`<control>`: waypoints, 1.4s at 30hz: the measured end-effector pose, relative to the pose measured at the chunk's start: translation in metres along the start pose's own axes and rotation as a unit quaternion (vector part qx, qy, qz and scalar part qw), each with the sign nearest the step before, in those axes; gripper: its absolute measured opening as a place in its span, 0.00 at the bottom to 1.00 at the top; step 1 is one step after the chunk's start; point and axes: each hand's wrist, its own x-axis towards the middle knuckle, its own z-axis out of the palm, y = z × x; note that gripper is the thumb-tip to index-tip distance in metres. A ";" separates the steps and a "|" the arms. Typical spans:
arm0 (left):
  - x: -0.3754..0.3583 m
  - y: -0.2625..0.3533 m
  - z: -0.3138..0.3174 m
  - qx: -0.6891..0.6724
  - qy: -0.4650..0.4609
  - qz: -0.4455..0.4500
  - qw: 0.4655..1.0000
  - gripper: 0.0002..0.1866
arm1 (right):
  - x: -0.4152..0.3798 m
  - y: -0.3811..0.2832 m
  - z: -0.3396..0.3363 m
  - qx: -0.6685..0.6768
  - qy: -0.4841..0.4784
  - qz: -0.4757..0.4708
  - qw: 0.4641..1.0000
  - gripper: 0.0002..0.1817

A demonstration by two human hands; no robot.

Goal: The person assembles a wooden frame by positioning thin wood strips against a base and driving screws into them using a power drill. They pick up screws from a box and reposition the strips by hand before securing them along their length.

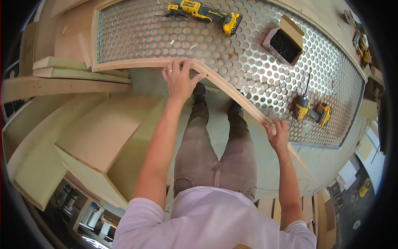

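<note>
"Where were the person's hands?"

"Both were on the wooden edge strip (226,89) running along the near rim of the perforated metal panel (257,54). The left hand (179,81), at about twelve o'clock from the body, lay spread with its fingers curled over the strip. The right hand (277,135), at two o'clock, gripped the strip lower down."

"How far along did the framing look?"

"The strip appeared seated against the panel's edge but only hand-held; whether any fasteners were in could not be told, so fixing it seemed still to do."

"And the count?"

"One strip, one panel, and three things lying on it: a yellow oscillating tool (203,13) at twelve o'clock, an open box of screws (285,41) at one o'clock, and a yellow drill (310,110) at two o'clock, just beyond the right hand."
</note>
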 end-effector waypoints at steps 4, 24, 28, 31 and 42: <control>0.021 -0.046 0.003 -0.013 -0.059 0.104 0.993 0.25 | -0.007 -0.031 0.037 -0.044 0.041 0.030 0.998 0.18; -0.048 0.109 0.081 -0.166 -0.104 0.432 0.880 0.13 | -0.087 0.038 0.042 -0.125 0.095 0.109 0.982 0.18; -0.065 0.110 0.092 -0.151 -0.039 0.438 0.885 0.10 | -0.120 0.080 0.031 -0.138 0.094 0.101 0.981 0.18; -0.069 0.110 0.093 -0.144 -0.011 0.445 0.884 0.09 | -0.138 0.096 0.025 -0.143 0.088 0.099 0.981 0.15; -0.076 0.113 0.098 -0.062 0.031 0.490 0.869 0.10 | -0.146 0.108 0.028 -0.126 0.136 0.023 0.982 0.09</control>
